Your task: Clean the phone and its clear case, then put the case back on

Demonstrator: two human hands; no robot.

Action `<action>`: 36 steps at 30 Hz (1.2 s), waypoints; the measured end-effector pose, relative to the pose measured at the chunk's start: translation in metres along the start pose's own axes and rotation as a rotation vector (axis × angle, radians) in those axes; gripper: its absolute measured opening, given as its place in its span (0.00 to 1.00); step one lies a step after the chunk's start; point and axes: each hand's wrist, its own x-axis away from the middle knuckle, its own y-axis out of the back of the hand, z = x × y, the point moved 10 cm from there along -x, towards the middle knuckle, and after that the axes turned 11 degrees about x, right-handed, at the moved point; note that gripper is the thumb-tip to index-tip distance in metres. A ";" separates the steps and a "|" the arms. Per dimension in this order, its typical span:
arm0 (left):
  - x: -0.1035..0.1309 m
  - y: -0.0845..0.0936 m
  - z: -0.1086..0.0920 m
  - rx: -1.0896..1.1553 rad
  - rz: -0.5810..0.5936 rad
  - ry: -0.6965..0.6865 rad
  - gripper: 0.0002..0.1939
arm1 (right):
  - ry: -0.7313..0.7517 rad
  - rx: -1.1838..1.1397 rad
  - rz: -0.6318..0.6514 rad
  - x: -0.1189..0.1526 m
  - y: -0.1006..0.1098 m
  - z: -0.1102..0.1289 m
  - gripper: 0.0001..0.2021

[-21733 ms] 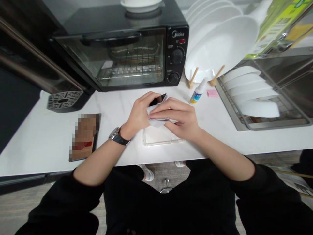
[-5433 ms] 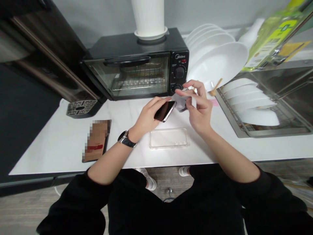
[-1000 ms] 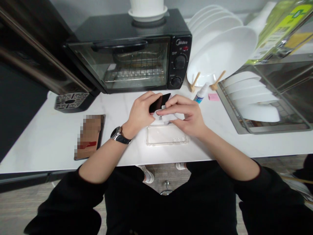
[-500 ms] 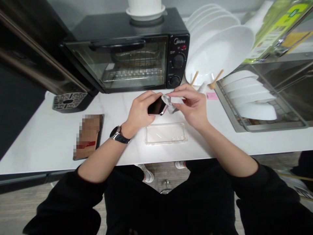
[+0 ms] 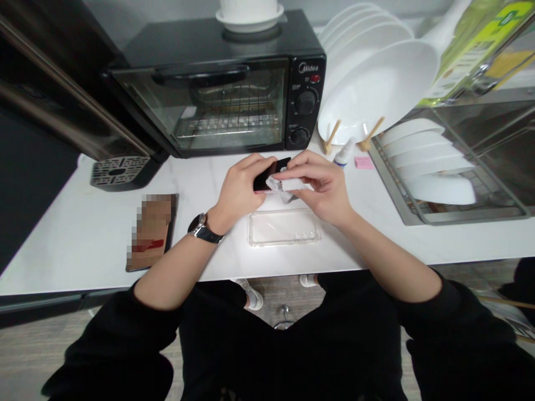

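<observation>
My left hand (image 5: 240, 186), with a watch on its wrist, grips a dark phone (image 5: 264, 179) by its left end above the white counter. My right hand (image 5: 324, 186) pinches a light grey cloth (image 5: 288, 185) with zigzag edges, which lies against the phone and covers part of it. Just below the hands, a clear phone case (image 5: 284, 228) rests flat on the counter. A small white bottle (image 5: 345, 153) stands beyond my right hand, beside a pink slip (image 5: 363, 162).
A black toaster oven (image 5: 200, 106) is behind the hands. White plates (image 5: 376, 89) stand in a rack at the right, near a sink (image 5: 403, 214) with stacked bowls (image 5: 438, 189). At the left are another device (image 5: 152, 234) and a drip tray (image 5: 119, 172).
My right hand and the cloth have moved left and slightly down over the phone. More of the small white bottle shows now. My left hand stays almost in place.
</observation>
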 end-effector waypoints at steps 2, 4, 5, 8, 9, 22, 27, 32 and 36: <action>0.000 0.000 0.003 -0.010 0.007 0.032 0.17 | 0.064 -0.009 0.029 0.000 -0.003 0.008 0.10; 0.000 0.000 0.003 -0.019 0.011 0.047 0.16 | 0.123 0.005 0.051 0.001 -0.006 0.015 0.10; -0.001 0.000 0.003 -0.020 0.014 0.048 0.16 | 0.140 0.018 0.059 0.001 -0.007 0.017 0.10; -0.001 0.000 0.002 -0.020 0.017 0.046 0.15 | 0.147 0.038 0.068 0.000 -0.008 0.018 0.09; -0.001 0.000 0.002 -0.021 0.017 0.047 0.15 | 0.143 0.039 0.066 0.000 -0.008 0.017 0.09; 0.000 0.001 -0.007 0.002 -0.006 -0.068 0.22 | -0.069 0.023 -0.089 -0.002 0.013 -0.020 0.13; 0.000 -0.001 -0.006 0.017 0.009 -0.064 0.20 | -0.083 -0.030 -0.124 -0.003 0.016 -0.024 0.11; 0.000 -0.001 -0.003 -0.006 0.014 -0.031 0.21 | -0.057 -0.005 -0.078 -0.001 0.008 -0.013 0.11; -0.001 -0.001 -0.001 0.007 0.015 0.012 0.16 | 0.006 -0.013 0.017 0.000 -0.003 0.002 0.10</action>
